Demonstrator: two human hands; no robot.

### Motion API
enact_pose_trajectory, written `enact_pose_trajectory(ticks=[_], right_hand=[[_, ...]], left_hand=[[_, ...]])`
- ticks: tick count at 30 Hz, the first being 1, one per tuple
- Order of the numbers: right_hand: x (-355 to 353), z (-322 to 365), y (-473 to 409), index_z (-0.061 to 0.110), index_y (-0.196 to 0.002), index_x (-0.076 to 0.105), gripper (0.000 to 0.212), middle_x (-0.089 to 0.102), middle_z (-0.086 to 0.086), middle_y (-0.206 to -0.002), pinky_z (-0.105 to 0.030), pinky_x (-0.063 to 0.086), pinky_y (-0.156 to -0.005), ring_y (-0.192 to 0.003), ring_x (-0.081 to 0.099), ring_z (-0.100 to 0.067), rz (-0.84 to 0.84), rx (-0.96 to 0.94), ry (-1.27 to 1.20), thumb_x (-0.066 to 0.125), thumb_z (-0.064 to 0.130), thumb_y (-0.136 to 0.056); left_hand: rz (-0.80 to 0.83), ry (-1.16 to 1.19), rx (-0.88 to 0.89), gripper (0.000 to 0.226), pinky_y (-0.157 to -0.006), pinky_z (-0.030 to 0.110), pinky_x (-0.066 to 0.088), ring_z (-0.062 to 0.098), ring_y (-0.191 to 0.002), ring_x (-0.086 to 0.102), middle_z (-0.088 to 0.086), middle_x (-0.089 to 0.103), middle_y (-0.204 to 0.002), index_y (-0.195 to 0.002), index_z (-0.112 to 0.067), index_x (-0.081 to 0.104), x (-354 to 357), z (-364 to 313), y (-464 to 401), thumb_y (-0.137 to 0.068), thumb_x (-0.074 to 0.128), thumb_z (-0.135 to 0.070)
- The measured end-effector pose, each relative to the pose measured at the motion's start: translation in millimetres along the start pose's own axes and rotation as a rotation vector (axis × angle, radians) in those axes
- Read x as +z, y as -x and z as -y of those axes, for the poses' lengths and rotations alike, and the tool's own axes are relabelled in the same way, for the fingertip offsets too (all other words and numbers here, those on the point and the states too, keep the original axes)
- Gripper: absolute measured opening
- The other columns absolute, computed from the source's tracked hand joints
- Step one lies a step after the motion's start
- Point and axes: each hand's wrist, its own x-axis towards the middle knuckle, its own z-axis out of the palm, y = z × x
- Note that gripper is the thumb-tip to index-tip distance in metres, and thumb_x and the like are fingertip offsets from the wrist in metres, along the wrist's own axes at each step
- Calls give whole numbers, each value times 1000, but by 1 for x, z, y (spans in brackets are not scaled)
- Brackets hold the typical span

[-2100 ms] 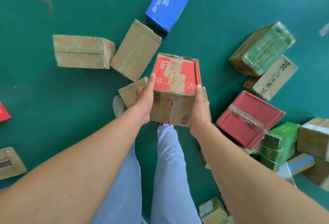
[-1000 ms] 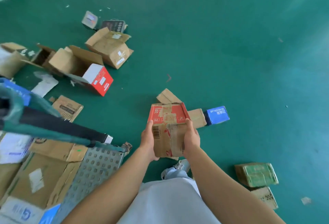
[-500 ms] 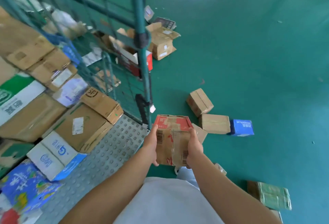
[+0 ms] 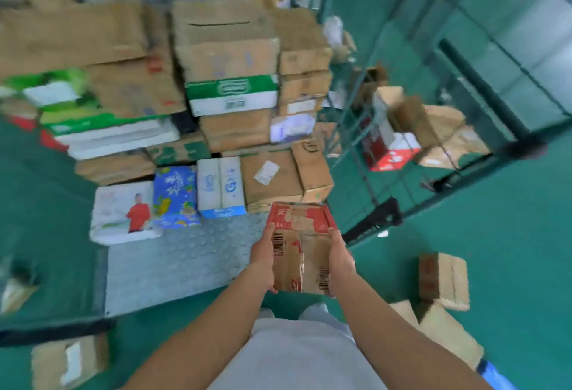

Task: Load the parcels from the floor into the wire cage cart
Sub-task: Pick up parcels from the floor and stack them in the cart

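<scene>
I hold a brown cardboard parcel with a red top (image 4: 301,247) between both hands, at chest height. My left hand (image 4: 263,261) grips its left side and my right hand (image 4: 340,261) grips its right side. The parcel hangs over the front right corner of the wire cage cart's grey studded floor plate (image 4: 173,262). Stacked parcels (image 4: 229,95) fill the back of the cart, with a row of smaller ones (image 4: 219,187) in front. The cart's green wire side (image 4: 371,191) stands just right of the held parcel.
Loose cardboard boxes (image 4: 442,281) lie on the green floor to my right, and one (image 4: 68,361) at the lower left. Opened boxes (image 4: 399,132) sit behind the cart's wire side. A dark green frame bar (image 4: 483,83) crosses the upper right.
I have turned left to face the cart. The held parcel has moved from beside the cart's corner post to over the floor plate's front right corner. The view is blurred by the motion.
</scene>
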Motion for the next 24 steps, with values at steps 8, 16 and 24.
enact_pose_trajectory(ticks=[8, 16, 24], right_hand=[[122, 18, 11, 28, -119, 68, 80, 77, -7, -104, -55, 61, -77, -93, 74, -33, 347, -98, 225, 60, 85, -64], [204, 28, -9, 35, -119, 68, 96, 78, -1, -107, -56, 58, -90, -97, 76, -28, 637, -157, 401, 61, 100, -49], [253, 36, 32, 33, -105, 76, 52, 78, -4, -104, -52, 56, -95, -99, 73, -27, 771, -161, 710, 51, 72, -82]], left_hand=[[-111, 497, 238, 92, -94, 72, 49, 40, -100, 74, 11, 79, -107, -112, -25, 77, -94, -33, 49, -46, 75, -90], [-292, 755, 353, 95, -89, 70, 53, 39, -104, 74, 11, 76, -116, -128, -28, 64, -152, -44, 38, -53, 80, -84], [-425, 879, 399, 65, -95, 61, 55, 33, -103, 74, 9, 78, -109, -121, -22, 68, -176, -49, 95, -74, 69, -66]])
